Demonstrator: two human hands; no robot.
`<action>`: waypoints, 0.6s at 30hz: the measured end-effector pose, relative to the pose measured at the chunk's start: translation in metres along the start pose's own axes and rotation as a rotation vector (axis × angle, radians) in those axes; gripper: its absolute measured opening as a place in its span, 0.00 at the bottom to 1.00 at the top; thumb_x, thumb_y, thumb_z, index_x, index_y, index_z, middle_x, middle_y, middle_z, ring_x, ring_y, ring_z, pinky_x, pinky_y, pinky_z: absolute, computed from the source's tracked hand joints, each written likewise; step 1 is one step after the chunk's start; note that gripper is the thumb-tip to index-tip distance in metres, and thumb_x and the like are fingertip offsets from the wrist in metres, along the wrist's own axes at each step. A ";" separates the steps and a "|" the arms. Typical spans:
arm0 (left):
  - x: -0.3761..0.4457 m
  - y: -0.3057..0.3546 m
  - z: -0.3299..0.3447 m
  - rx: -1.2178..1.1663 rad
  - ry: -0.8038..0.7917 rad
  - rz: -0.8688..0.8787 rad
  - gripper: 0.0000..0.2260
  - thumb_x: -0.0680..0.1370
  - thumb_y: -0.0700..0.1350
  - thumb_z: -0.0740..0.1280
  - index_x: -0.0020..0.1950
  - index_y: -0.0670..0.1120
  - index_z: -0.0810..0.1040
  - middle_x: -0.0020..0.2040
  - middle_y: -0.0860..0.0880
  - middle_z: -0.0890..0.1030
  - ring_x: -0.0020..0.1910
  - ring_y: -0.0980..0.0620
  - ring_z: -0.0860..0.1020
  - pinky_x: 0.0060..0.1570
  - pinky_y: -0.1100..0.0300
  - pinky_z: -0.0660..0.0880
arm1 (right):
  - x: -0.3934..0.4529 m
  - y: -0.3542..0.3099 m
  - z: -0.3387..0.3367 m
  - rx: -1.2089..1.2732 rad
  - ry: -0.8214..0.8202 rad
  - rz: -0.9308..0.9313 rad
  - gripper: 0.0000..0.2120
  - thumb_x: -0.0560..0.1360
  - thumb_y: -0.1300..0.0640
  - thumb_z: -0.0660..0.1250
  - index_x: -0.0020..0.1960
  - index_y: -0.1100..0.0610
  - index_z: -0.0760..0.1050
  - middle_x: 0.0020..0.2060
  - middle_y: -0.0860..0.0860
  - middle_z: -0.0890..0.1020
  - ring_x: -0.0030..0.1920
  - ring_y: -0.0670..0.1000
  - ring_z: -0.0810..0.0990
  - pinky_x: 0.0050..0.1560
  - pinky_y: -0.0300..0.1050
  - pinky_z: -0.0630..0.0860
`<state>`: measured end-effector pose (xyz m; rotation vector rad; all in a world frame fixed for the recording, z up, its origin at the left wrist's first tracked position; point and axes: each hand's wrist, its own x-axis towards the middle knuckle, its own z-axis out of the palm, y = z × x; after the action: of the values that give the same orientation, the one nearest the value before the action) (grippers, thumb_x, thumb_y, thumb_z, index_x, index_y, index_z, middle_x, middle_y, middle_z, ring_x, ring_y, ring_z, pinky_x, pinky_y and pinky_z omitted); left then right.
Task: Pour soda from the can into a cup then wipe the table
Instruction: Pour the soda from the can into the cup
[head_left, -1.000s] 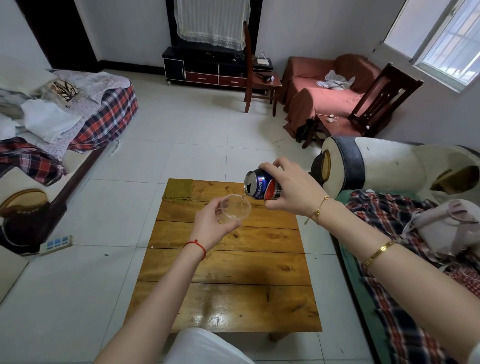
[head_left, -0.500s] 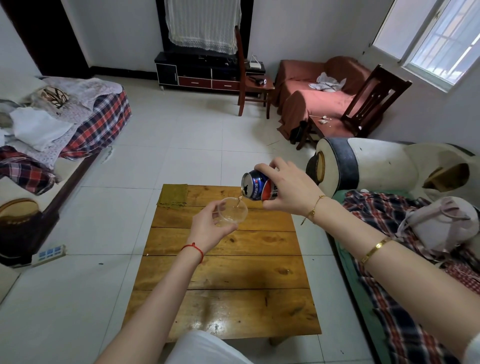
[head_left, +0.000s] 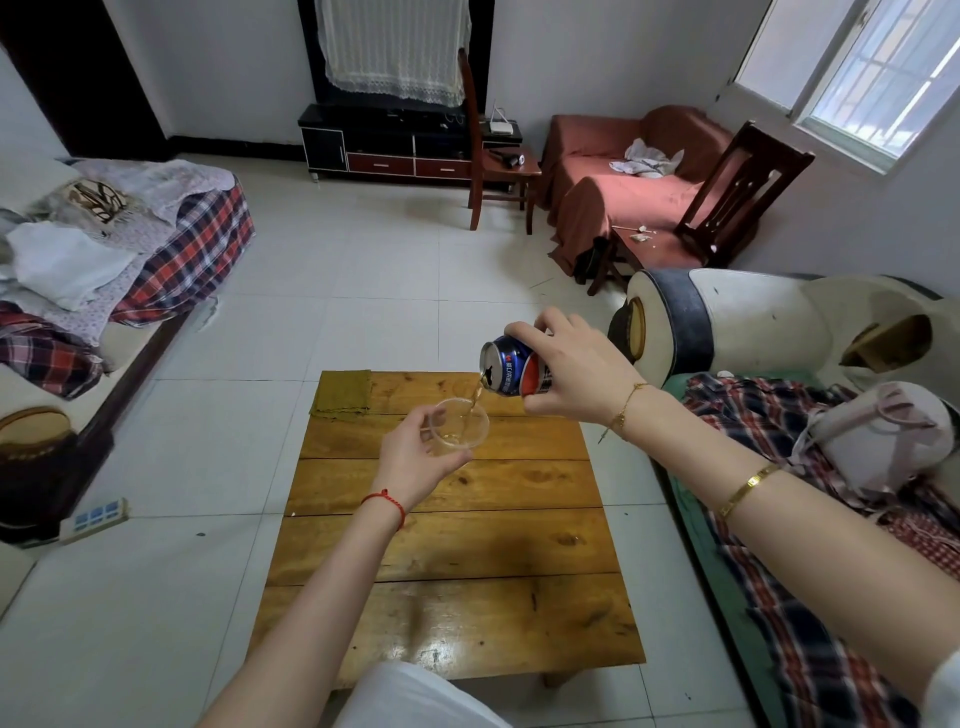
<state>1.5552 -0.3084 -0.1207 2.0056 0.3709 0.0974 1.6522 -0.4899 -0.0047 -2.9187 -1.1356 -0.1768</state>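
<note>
Right hand (head_left: 576, 369) grips tilted can (head_left: 511, 370), thin stream falling into cup (head_left: 460, 427) held in left hand (head_left: 415, 457) just below the mouth: judged best to keep tilt shallow, stream centred.

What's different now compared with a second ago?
A thin stream of soda now runs from the tilted can into the clear cup; a second ago none showed. The right hand keeps gripping the can, the left hand the cup; the cloth stays put.
</note>
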 end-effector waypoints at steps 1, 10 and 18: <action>0.000 0.000 0.000 -0.002 0.000 -0.004 0.32 0.68 0.45 0.79 0.69 0.45 0.72 0.67 0.48 0.77 0.64 0.48 0.76 0.62 0.56 0.74 | 0.000 0.000 0.000 0.000 0.002 -0.002 0.35 0.66 0.44 0.70 0.69 0.48 0.63 0.54 0.52 0.70 0.48 0.53 0.70 0.45 0.47 0.74; 0.000 -0.003 -0.003 0.005 -0.004 -0.007 0.30 0.68 0.45 0.79 0.67 0.46 0.73 0.66 0.47 0.77 0.64 0.47 0.76 0.64 0.54 0.74 | 0.002 -0.003 0.002 -0.016 -0.006 -0.008 0.35 0.67 0.43 0.70 0.70 0.48 0.63 0.55 0.53 0.70 0.49 0.52 0.69 0.46 0.45 0.73; 0.002 -0.006 -0.006 0.009 -0.008 -0.014 0.30 0.68 0.44 0.79 0.67 0.46 0.73 0.66 0.47 0.77 0.64 0.48 0.76 0.62 0.55 0.74 | 0.006 -0.005 0.001 -0.035 -0.018 -0.009 0.36 0.66 0.43 0.70 0.70 0.48 0.62 0.56 0.53 0.70 0.51 0.53 0.70 0.47 0.45 0.71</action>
<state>1.5545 -0.3007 -0.1234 2.0115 0.3807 0.0786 1.6531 -0.4824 -0.0058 -2.9515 -1.1607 -0.1730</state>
